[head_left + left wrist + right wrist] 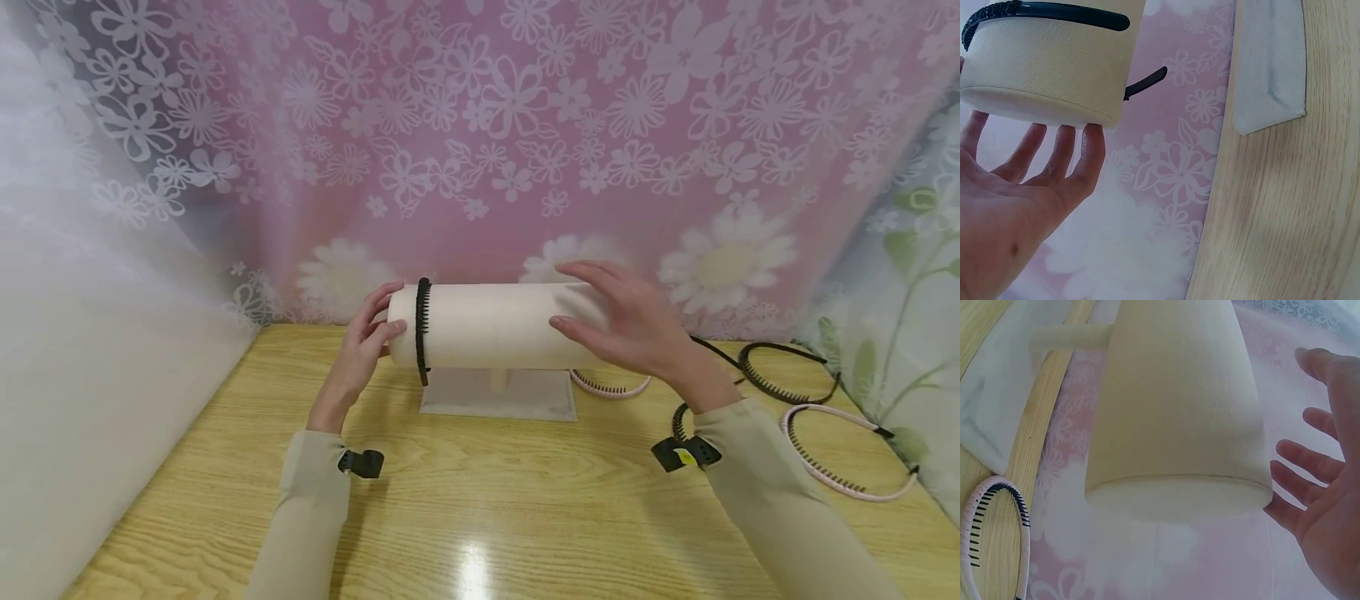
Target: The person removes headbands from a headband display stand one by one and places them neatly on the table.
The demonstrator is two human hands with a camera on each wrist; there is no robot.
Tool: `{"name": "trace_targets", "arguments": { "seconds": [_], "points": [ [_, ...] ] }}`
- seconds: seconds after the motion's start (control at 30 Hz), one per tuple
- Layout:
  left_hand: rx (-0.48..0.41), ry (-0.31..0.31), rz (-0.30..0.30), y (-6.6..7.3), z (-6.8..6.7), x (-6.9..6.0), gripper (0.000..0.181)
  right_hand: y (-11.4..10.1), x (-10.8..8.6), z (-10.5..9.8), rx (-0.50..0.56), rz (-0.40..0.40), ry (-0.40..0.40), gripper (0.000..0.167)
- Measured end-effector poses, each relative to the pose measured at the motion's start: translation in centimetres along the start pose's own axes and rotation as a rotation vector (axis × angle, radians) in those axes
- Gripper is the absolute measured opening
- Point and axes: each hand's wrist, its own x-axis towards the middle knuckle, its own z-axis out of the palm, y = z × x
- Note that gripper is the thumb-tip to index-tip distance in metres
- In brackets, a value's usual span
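Observation:
A cream padded cylinder (495,321) lies level on a short post above a flat marbled base (498,396). Around its left end sits a black toothed headband (423,329), its ends hanging free in the left wrist view. My left hand (360,354) holds the cylinder's left end, thumb in front and fingertips at the rim (1035,103). Over by the right end, my right hand (630,321) has its fingers spread and thumb apart, holding nothing. In the right wrist view its fingers (1310,462) are beside the cylinder; whether one touches it I cannot tell.
To the right on the wooden table (480,492) lie a black headband (772,387), a pink one (813,471) and others partly hidden by my right arm. Another pink headband (611,392) lies behind the base. A floral curtain (480,167) hangs behind.

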Motion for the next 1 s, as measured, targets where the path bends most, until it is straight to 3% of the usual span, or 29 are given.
{"name": "trace_targets", "arguments": {
  "seconds": [0.23, 0.63, 1.0],
  "points": [
    [-0.009, -0.001, -0.004, 0.0, 0.0, -0.1, 0.056, -0.1, 1.1, 0.8, 0.083, -0.004, -0.053, 0.062],
    [-0.008, 0.0, -0.004, 0.1, 0.0, -0.2, 0.057, -0.7, 3.0, 1.8, 0.03, 0.013, -0.144, 0.066],
    [-0.013, -0.003, 0.001, 0.0, 0.0, -0.2, 0.056, -1.2, 5.0, 3.6, 0.083, -0.011, -0.201, 0.07]
  ]
}}
